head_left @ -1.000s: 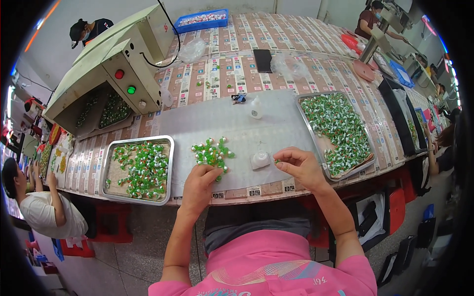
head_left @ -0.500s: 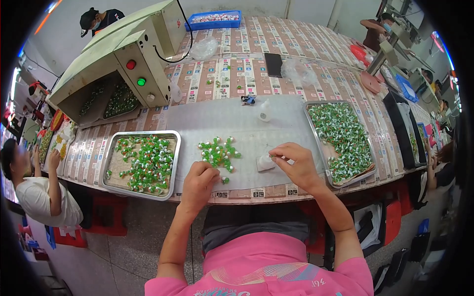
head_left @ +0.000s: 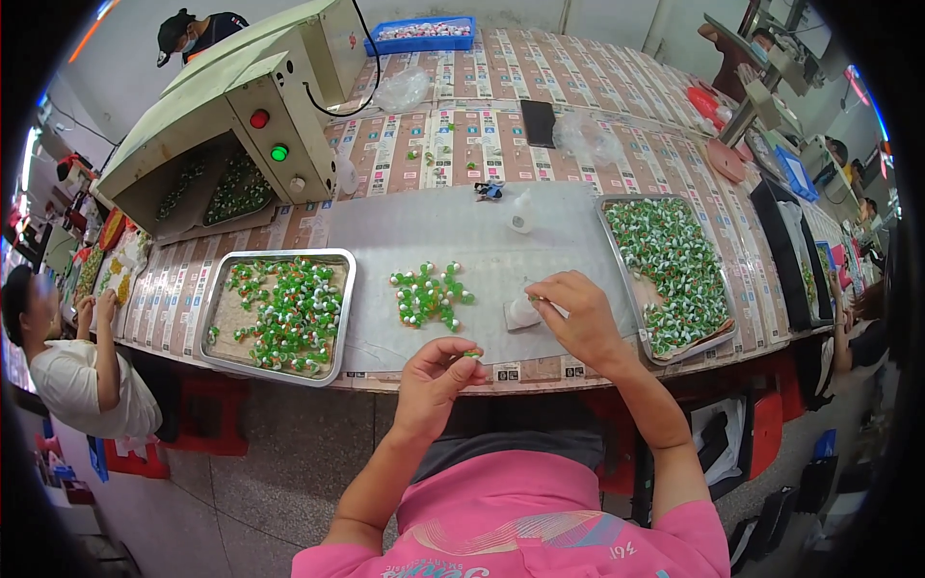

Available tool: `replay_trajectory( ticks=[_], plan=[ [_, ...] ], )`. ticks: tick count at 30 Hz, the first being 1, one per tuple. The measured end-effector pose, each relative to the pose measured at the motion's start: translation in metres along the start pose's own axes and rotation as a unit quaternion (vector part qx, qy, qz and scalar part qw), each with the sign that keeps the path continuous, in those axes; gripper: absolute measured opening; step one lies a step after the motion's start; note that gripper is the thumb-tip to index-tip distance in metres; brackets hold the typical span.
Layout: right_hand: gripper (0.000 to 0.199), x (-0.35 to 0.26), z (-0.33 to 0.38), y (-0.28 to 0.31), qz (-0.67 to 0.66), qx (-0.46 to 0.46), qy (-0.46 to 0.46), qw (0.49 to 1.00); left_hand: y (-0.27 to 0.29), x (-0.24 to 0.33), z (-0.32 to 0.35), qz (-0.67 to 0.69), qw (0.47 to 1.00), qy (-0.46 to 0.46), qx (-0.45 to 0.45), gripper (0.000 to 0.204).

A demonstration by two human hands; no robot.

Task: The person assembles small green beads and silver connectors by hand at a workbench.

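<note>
My left hand is at the table's front edge, thumb and fingers pinching a small green piece. My right hand is closed in a pinch above a small white container; what its fingertips grip is too small to make out. Between the hands and slightly farther back, a loose pile of small green-and-white pieces lies on a pale sheet. To the left, a metal tray holds similar pieces. Another tray to the right is densely filled with them.
A cream machine with a red and a green light stands at back left, trays inside its opening. Beyond the sheet are a white squeeze bottle, a small blue-and-black item, a dark flat object and a blue bin. Other people sit nearby.
My left hand has moved from the pile toward me and to the right, now with a green piece in its fingertips. My right hand stays pinched near the white container.
</note>
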State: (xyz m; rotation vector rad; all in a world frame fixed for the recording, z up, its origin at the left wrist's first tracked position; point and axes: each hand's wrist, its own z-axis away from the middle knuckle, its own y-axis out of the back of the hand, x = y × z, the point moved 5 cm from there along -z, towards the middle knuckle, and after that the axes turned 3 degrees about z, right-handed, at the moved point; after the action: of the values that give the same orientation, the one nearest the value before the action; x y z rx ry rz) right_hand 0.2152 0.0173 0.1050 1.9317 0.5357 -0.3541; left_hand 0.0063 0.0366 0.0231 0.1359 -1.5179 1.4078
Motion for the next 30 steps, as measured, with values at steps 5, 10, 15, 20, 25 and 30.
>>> replay_trajectory(
  ticks=[5, 10, 15, 20, 25, 30],
  plan=[
    [0.018, 0.0, 0.016, 0.004, -0.149, -0.015, -0.089, 0.985, -0.008, -0.016, -0.005, 0.047, 0.998, 0.033, -0.006, 0.02],
    [0.017, -0.007, 0.043, -0.003, -0.349, -0.097, -0.199, 0.91, -0.021, -0.026, -0.009, 0.026, 0.999, 0.026, -0.007, 0.022],
    [0.018, -0.004, 0.052, -0.003, -0.345, -0.069, -0.14, 0.926, -0.032, -0.038, -0.015, 0.016, 0.999, 0.026, -0.02, 0.022],
    [0.018, 0.005, 0.056, -0.001, -0.334, -0.046, -0.134, 0.932, -0.041, -0.042, -0.019, 0.008, 0.999, 0.023, -0.028, 0.022],
    [0.018, 0.011, 0.061, 0.001, -0.322, -0.043, -0.14, 0.935, -0.046, -0.047, -0.02, 0.001, 0.999, 0.018, -0.027, 0.023],
    [0.018, 0.014, 0.064, 0.003, -0.317, -0.038, -0.134, 0.938, -0.046, -0.051, -0.022, -0.025, 0.999, 0.008, -0.03, 0.019]
  ],
)
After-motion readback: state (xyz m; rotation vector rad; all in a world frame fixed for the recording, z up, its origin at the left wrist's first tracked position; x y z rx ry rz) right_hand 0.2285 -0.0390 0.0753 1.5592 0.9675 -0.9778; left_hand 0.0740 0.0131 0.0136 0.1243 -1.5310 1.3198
